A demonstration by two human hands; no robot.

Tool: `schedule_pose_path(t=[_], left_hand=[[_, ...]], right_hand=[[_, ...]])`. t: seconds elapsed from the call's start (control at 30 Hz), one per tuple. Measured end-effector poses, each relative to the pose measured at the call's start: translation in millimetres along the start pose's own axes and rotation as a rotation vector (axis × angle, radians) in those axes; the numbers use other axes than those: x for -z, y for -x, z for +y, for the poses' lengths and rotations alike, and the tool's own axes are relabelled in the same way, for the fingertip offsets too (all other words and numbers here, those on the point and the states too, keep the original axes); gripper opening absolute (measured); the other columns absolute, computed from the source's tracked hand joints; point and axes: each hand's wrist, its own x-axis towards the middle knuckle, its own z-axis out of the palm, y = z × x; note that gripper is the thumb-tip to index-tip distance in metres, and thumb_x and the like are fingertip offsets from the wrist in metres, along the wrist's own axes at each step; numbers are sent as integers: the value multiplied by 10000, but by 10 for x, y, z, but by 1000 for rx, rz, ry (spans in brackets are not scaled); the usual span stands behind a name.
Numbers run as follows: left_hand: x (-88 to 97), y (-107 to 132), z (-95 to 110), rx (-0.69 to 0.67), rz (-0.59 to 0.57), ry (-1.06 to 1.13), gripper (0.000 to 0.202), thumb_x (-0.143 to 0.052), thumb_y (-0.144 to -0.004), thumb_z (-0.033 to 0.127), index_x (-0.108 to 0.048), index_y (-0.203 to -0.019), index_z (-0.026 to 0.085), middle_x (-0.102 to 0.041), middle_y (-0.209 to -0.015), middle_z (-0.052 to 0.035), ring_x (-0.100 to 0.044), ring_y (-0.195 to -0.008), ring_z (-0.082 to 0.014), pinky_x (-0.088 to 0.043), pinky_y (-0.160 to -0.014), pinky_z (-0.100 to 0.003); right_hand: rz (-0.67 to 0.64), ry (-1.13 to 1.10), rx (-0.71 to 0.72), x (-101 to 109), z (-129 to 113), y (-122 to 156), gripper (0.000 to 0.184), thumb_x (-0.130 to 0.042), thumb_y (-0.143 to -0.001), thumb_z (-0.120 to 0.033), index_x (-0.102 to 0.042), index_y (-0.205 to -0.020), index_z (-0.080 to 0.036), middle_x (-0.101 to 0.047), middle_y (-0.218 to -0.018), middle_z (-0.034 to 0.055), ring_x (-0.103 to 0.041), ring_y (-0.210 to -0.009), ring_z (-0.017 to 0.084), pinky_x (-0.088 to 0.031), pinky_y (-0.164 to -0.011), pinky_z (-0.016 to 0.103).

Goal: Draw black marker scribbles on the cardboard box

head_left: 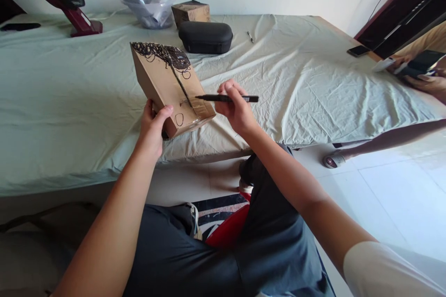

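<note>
A cardboard box (163, 83) is tilted up near the front edge of the cloth-covered table. Dense black scribbles fill its far end, a dark line runs along its face, and a small drawn oval sits near the lower corner. My left hand (155, 123) grips the box at its lower left, thumb on the marked face. Between the fingers of my right hand (237, 104) is a black marker (226, 98), its tip pointing left at the box face. Whether the tip touches the cardboard I cannot tell.
Behind the box lie a black hard case (205, 37), a second cardboard box (191, 11) and a clear plastic basket (149, 11). A dark red handheld vacuum (81, 21) stands left. A pen (250, 36) and a phone (358, 51) lie right, near another person's hands (427, 81).
</note>
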Motion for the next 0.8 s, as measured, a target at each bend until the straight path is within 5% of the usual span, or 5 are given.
schedule_pose_path(t=[0.23, 0.4, 0.57, 0.7, 0.8], left_hand=[[-14, 6, 45, 51, 40, 9, 763, -992, -537, 506, -631, -1155, 241, -743, -1224, -52, -645, -1082, -236, -478, -814, -322], [-2, 5, 52, 68, 48, -35, 810, -982, -529, 556, -636, -1193, 247, -712, -1213, -61, -615, -1116, -264, -446, -823, -346], [-1, -6, 57, 66, 50, -14, 764, -965, -532, 522, -641, -1168, 247, -708, -1210, -58, -613, -1135, -260, -433, -784, -334], [0, -27, 64, 64, 36, -10, 781, -974, -520, 522, -635, -1165, 240, -686, -1189, -56, -611, -1124, -260, -427, -782, -339], [-3, -42, 66, 63, 29, -15, 765, -978, -534, 547, -620, -1136, 242, -683, -1197, -58, -611, -1124, -268, -423, -782, -346]], right_hand=[[66, 103, -204, 309, -258, -147, 551, -728, -1001, -757, -692, -1298, -294, -768, -1117, 47, -651, -778, 150, -537, -639, 278], [11, 142, -208, 478, -266, -194, 364, -701, -1033, -487, -663, -1326, -275, -774, -1218, 57, -724, -862, 146, -592, -723, 272], [-51, 768, -281, 757, 39, -298, 380, -638, -913, -115, -634, -1275, -228, -794, -980, 14, -691, -734, 160, -569, -731, 296], [-190, 1406, -492, 920, 96, -324, 470, -584, -877, -15, -771, -1297, -114, -833, -1205, 189, -768, -1081, 309, -588, -952, 411], [-211, 1499, -545, 981, 100, -323, 537, -559, -853, 20, -811, -1318, -74, -815, -1316, 251, -749, -1243, 374, -563, -1042, 438]])
